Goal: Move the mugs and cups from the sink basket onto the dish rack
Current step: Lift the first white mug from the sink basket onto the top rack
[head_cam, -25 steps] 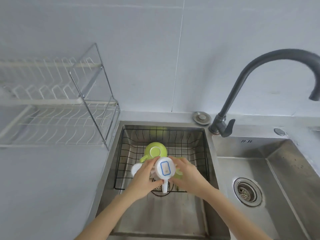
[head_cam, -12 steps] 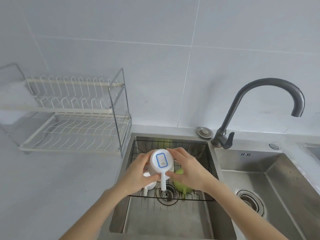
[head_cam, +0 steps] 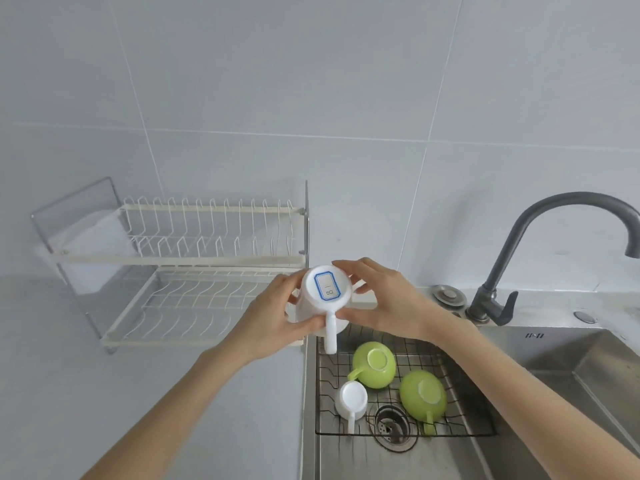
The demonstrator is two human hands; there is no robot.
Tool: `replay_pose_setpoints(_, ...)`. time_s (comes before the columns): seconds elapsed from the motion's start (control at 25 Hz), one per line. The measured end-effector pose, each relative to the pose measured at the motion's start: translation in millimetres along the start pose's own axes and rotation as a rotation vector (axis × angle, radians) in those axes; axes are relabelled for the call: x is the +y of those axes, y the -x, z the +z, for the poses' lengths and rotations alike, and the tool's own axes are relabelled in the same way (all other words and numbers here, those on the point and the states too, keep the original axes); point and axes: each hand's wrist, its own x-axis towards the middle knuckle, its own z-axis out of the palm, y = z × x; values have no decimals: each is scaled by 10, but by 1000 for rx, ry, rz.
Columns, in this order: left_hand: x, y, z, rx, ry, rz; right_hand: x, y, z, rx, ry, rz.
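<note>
I hold a white mug [head_cam: 323,299] upside down between my left hand [head_cam: 273,320] and my right hand [head_cam: 384,299], above the sink's left rim. Its base shows a blue-framed label and its handle points down toward me. The black wire sink basket [head_cam: 460,407] below holds two inverted green cups [head_cam: 375,365] [head_cam: 422,394] and a small inverted white mug [head_cam: 351,400]. The white two-tier dish rack [head_cam: 194,306] stands on the counter just left of the held mug, with nothing on its tiers.
A dark curved faucet [head_cam: 519,251] rises behind the sinks at right. A second steel basin [head_cam: 595,368] lies to the right. The sink drain [head_cam: 391,424] sits under the basket's front edge. Grey counter [head_cam: 104,393] spreads left of the sink.
Both hands have lifted the white mug up out of the basket and leftward toward the rack. The view has tilted up, uncovering the cups left in the basket.
</note>
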Motion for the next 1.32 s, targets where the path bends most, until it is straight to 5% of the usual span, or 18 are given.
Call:
replay_pose_setpoints(0.56, -110, -832, -1229, 59, -50, 132, -553, -1215, -354, 99, 82, -65)
replay_pose_setpoints(1.32, -1034, -1723, -1240, -279, -133, -202, -55, -2546, 185, -447, 453, 166)
